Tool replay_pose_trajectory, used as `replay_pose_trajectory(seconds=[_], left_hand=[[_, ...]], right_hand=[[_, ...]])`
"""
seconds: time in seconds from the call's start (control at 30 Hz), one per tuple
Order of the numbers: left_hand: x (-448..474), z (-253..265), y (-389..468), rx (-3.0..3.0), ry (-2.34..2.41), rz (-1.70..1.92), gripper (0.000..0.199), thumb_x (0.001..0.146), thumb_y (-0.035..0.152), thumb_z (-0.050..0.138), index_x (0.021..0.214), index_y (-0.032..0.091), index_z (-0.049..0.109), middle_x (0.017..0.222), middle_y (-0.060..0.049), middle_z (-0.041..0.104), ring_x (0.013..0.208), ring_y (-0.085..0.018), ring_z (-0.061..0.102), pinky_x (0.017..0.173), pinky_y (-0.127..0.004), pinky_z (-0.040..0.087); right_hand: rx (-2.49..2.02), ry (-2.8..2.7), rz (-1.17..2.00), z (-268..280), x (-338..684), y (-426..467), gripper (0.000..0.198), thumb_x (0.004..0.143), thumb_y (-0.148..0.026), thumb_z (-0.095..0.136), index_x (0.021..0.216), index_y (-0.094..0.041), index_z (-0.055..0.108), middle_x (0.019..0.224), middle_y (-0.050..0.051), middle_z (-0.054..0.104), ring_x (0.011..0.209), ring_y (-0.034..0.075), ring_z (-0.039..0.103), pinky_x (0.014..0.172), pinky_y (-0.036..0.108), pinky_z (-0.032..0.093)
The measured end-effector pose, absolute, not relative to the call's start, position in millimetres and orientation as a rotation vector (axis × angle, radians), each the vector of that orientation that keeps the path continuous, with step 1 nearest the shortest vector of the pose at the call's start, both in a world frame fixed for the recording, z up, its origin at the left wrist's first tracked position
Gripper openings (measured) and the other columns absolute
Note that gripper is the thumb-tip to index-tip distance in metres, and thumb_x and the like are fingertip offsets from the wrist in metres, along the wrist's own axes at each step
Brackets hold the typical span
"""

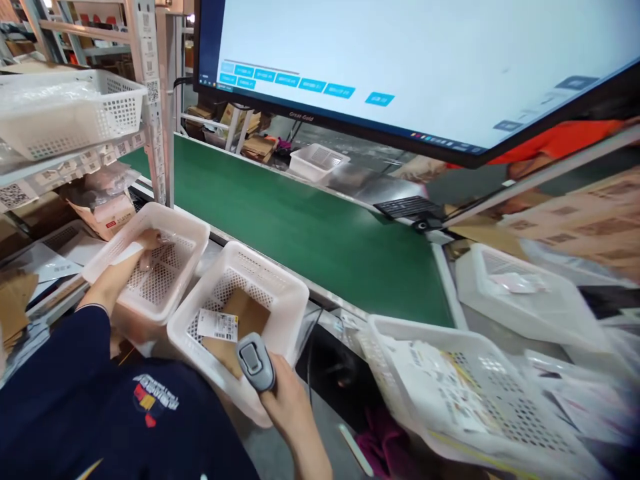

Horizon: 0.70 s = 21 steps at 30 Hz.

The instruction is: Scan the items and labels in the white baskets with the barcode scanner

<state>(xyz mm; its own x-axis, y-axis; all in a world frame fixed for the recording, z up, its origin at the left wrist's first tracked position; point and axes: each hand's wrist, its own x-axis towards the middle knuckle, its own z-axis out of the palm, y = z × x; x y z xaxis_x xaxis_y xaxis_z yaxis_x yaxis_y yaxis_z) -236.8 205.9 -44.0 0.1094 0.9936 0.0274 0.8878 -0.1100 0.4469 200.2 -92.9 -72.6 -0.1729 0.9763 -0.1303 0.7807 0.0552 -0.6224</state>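
My right hand (290,399) is wrapped round a grey handheld barcode scanner (255,362), held over the near rim of a white plastic basket (287,290). In that basket lies a brown cardboard piece (250,313) with a white printed label (218,325) on it. Reaching into the white basket to the left (193,233), my left hand (149,239) has its fingers curled downward. Something clear and shiny, like thin plastic, shows at its fingers, too small to make out. A white strip (125,253) lies along my left wrist.
A green conveyor belt (300,230) runs behind the baskets, under a large monitor (350,73). At right stand a basket of printed packets (440,380) and another white bin (530,307). A shelf on the left carries a white basket (120,107). A keyboard (407,207) sits beyond the belt.
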Motion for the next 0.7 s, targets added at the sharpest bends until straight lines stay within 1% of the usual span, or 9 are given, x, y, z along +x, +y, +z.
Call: replay_pose_trajectory(seconds=[0.1,0.23,0.3,0.37,0.43,0.5,0.53,0.6,0.7], left_hand=[[-240.7,-49.0,207.3,2.005,1.907,0.333,0.027,0.101,0.037,0.071,0.096,0.011,0.068,0.089,-0.003,0.067,0.079,-0.016,0.066,0.077,-0.032,0.059],[-241.7,-46.4,201.2,2.006,1.891,0.376,0.022,0.097,0.032,0.075,0.094,0.011,0.068,0.088,-0.003,0.067,0.080,-0.016,0.065,0.083,-0.034,0.057],[-238.6,-41.6,193.4,2.029,1.844,0.452,0.017,0.089,0.022,0.078,0.098,0.010,0.071,0.092,-0.006,0.071,0.088,-0.019,0.066,0.089,-0.035,0.055],[-232.4,-36.9,183.0,2.055,1.770,0.537,0.028,0.081,0.013,0.078,0.107,0.007,0.073,0.104,-0.012,0.074,0.099,-0.025,0.067,0.096,-0.036,0.053],[-222.5,-34.2,170.3,2.065,1.667,0.623,0.040,0.077,0.012,0.075,0.116,0.006,0.073,0.115,-0.015,0.075,0.108,-0.029,0.068,0.100,-0.036,0.052],[-208.4,-35.0,155.4,2.054,1.545,0.699,0.046,0.078,0.016,0.072,0.124,0.008,0.071,0.121,-0.014,0.074,0.110,-0.029,0.069,0.101,-0.036,0.052],[-199.8,-36.8,147.2,2.034,1.481,0.735,0.050,0.078,0.018,0.070,0.127,0.009,0.070,0.122,-0.013,0.074,0.109,-0.028,0.070,0.098,-0.035,0.054],[-180.3,-42.7,129.7,1.911,1.331,0.818,0.060,0.079,0.024,0.068,0.138,0.012,0.065,0.126,-0.012,0.073,0.102,-0.024,0.070,0.086,-0.031,0.056],[-148.5,-54.8,105.1,1.569,1.097,0.880,0.069,0.080,0.033,0.070,0.146,0.014,0.059,0.124,-0.013,0.073,0.090,-0.020,0.068,0.065,-0.024,0.050]], right_hand=[[-1.807,-2.021,0.850,-70.6,202.6,-97.2,0.065,0.075,-0.010,0.047,0.138,-0.022,0.059,0.130,0.010,0.068,0.117,0.028,0.069,0.090,0.035,0.055],[-1.811,-2.026,0.848,-69.1,198.0,-100.1,0.067,0.076,-0.009,0.046,0.140,-0.022,0.057,0.130,0.010,0.067,0.117,0.028,0.068,0.092,0.036,0.054],[-1.777,-2.047,0.845,-64.4,190.6,-99.6,0.065,0.075,-0.009,0.046,0.138,-0.020,0.058,0.127,0.011,0.067,0.116,0.029,0.068,0.094,0.038,0.054],[-1.752,-2.048,0.837,-54.4,180.8,-97.3,0.065,0.075,-0.009,0.047,0.138,-0.020,0.059,0.126,0.011,0.067,0.114,0.029,0.067,0.095,0.039,0.053],[-1.742,-2.028,0.819,-40.5,170.6,-92.8,0.065,0.076,-0.010,0.047,0.139,-0.021,0.059,0.123,0.011,0.067,0.112,0.028,0.068,0.095,0.039,0.053],[-1.728,-2.005,0.797,-26.2,161.6,-86.6,0.064,0.076,-0.011,0.049,0.138,-0.021,0.059,0.124,0.010,0.066,0.113,0.028,0.067,0.095,0.039,0.053],[-1.714,-1.995,0.788,-20.0,157.9,-83.3,0.063,0.076,-0.012,0.051,0.138,-0.021,0.059,0.124,0.010,0.066,0.114,0.029,0.066,0.095,0.039,0.053],[-1.673,-1.985,0.780,-10.9,151.7,-77.6,0.060,0.077,-0.015,0.054,0.136,-0.020,0.060,0.123,0.011,0.066,0.113,0.029,0.066,0.095,0.039,0.052],[-1.624,-1.982,0.776,-6.5,145.6,-73.5,0.056,0.078,-0.017,0.055,0.134,-0.020,0.060,0.119,0.010,0.065,0.109,0.027,0.066,0.094,0.038,0.052]])
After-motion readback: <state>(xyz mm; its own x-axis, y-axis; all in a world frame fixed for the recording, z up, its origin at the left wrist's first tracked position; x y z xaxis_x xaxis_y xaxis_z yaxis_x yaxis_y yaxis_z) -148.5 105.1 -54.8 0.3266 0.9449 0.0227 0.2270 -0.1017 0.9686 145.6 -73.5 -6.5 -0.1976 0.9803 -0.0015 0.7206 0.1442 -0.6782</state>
